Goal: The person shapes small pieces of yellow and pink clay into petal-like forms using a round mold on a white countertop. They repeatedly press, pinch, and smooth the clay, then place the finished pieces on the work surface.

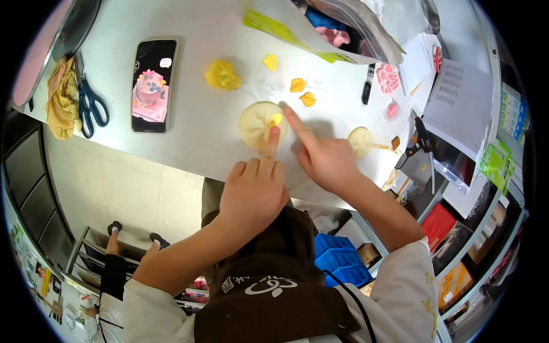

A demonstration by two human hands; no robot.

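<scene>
At a white table (189, 146), you press one outstretched finger of your left hand (251, 197) onto a small yellow piece (275, 119) in a round cream mould (251, 128), its other fingers curled and clasping nothing visible. Your right hand (329, 163), apart from the left, points one finger to the mould's upper right rim, the rest folded under; whether they enclose anything, you cannot tell from this view.

The mould lies flat near the table's front edge, pale and disc-shaped, with petal-like grooves fanning from its middle; the yellow piece sits just right of centre, bright and smooth, its lower end covered by your fingertip.

Counted around it: three loose yellow petals (297, 85) beyond the mould, one ruffled yellow lump (223, 75) to their left, and one smaller cream disc (360, 142) beside your right wrist. Farther out lie one phone (154, 86) showing a pink cake, one pair of blue-handled scissors (91, 106), one yellow cloth (62, 100) and one black marker (368, 86).
</scene>
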